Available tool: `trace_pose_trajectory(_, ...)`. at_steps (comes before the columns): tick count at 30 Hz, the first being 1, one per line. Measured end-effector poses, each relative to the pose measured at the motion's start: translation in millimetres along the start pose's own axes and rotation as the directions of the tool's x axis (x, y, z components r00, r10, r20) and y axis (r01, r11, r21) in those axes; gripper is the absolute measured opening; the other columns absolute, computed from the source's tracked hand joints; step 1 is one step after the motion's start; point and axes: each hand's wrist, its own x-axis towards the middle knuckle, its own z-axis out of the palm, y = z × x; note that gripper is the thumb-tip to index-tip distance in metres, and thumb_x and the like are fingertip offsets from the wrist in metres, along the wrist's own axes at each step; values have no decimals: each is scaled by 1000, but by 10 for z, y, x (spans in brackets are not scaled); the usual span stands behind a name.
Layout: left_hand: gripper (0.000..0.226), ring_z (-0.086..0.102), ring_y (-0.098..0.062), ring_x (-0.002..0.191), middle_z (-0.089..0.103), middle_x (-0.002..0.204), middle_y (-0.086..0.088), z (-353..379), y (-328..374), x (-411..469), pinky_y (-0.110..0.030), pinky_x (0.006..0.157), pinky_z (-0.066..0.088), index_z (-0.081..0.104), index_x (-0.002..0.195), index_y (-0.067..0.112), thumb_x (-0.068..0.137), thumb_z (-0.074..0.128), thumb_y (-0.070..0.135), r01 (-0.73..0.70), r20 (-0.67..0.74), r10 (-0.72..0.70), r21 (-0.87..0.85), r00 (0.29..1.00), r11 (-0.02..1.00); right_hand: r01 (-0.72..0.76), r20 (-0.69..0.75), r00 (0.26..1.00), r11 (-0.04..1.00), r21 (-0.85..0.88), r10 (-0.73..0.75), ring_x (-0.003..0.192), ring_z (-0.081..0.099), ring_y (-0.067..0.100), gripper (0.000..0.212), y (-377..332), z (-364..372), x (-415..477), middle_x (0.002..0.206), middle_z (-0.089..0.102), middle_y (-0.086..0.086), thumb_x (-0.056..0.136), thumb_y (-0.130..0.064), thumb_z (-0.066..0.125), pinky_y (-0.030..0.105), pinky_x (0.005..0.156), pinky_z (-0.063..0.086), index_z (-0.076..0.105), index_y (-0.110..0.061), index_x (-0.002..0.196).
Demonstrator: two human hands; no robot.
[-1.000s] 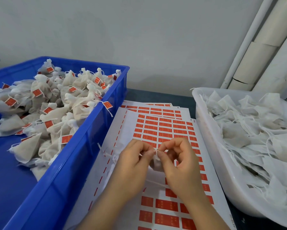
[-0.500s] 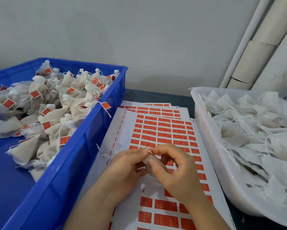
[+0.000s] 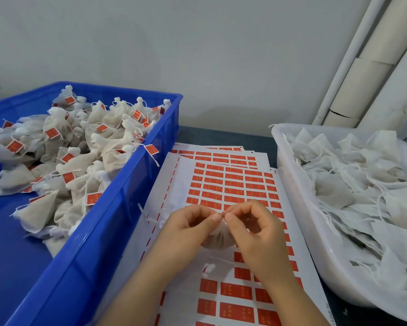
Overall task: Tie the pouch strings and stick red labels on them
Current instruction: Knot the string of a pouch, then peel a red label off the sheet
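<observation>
Left hand (image 3: 188,234) and right hand (image 3: 259,238) pinch the string of a small white cloth pouch (image 3: 217,241) above red sticker sheets (image 3: 233,184), between a blue plastic bin (image 3: 103,231) and a white plastic tub (image 3: 291,184). Sticker writing is too small to read.

left hand (image 3: 188,229), right hand (image 3: 251,231); fingertips (image 3: 215,217) pinched together

Print on red labels (image 3: 236,291) seems illegible.

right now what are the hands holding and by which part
The left hand and right hand both pinch one white pouch at its gathered top; whether on cloth or string cannot be told.
</observation>
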Motion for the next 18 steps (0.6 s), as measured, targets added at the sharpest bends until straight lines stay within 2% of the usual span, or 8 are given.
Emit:
trace_pose_trajectory(3,3,66,-5,77,67,78,16,-7,6,-8,-14,61,52,64,82,30,80,67,30,-40,55,42,-27,998,999,-44,4,999,999,1,44,81,61,-2,16,19,-9,9,81,63,-24,84,-20,64,5,60,47,57,-32,76)
trace_pose_trajectory(6,27,65,-4,77,65,80,18,18,-12,-17,-16,61,54,61,84,32,67,80,23,-87,48,83,91,995,992,-53,-2,999,999,-5,53,83,61,-5,15,23,-10,13,82,62,-27,83,-21,65,4,59,47,58,-34,77)
trace_pose_trajectory(10,22,63,3,82,64,82,25,27,-21,-13,-14,65,55,62,87,37,75,75,24,-132,-32,138,146,990,980,-66,-3,998,997,45,66,84,62,-2,17,14,-44,17,84,64,-25,84,-18,64,6,64,48,61,-34,80)
trace_pose_trajectory(12,17,65,0,79,66,80,22,13,-30,-9,-17,66,56,64,86,36,75,75,27,-106,-37,112,135,993,985,-102,-27,994,988,113,105,80,64,2,16,21,-76,32,82,66,-21,85,-16,62,10,65,51,62,-33,83)
trace_pose_trajectory(15,14,68,-10,70,67,76,13,14,-7,-27,-23,63,58,65,83,29,74,75,30,-78,14,77,129,997,989,-133,-14,990,973,190,138,75,65,6,16,20,-96,48,79,67,-15,85,-13,61,13,62,52,63,-29,86)
trace_pose_trajectory(18,13,68,-12,63,66,70,11,43,20,-53,-21,59,56,62,79,23,74,74,23,-90,83,80,117,993,989,-136,38,991,971,198,131,80,65,2,18,14,-72,39,82,66,-18,86,-14,61,10,61,51,61,-31,87)
